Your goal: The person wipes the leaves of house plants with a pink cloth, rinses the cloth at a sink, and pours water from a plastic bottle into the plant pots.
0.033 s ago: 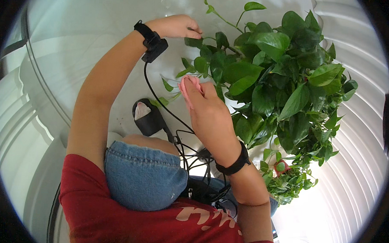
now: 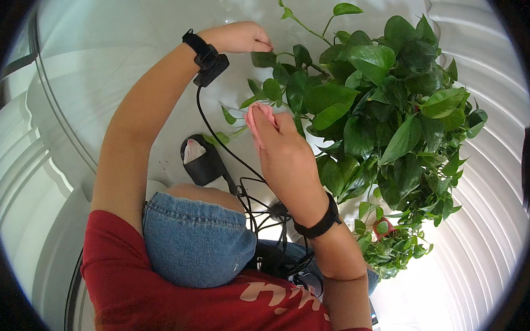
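Note:
A large leafy pothos plant (image 2: 372, 105) with glossy green leaves spreads across the right half of the head view. At its far left edge my left hand (image 2: 240, 37) is closed, its fingertips pinching the edge of a single leaf (image 2: 263, 59). Nearer to me, my right hand (image 2: 291, 163) grips a folded pink cloth (image 2: 258, 121), bunched between thumb and fingers. The cloth is beside the plant's left-hand leaves and small trailing shoots. Part of the cloth is hidden in my palm.
Black cables (image 2: 246, 205) run from the strap device (image 2: 212, 65) on my left wrist to a tangle near my lap. My foot in a black slipper (image 2: 204, 163) rests on the pale floor. A white ribbed wall (image 2: 484, 74) curves behind the plant, and a reddish pot (image 2: 383, 228) shows below.
My left fingers have drawn slightly closer together at the leaf. My right hand and the pink cloth have hardly moved.

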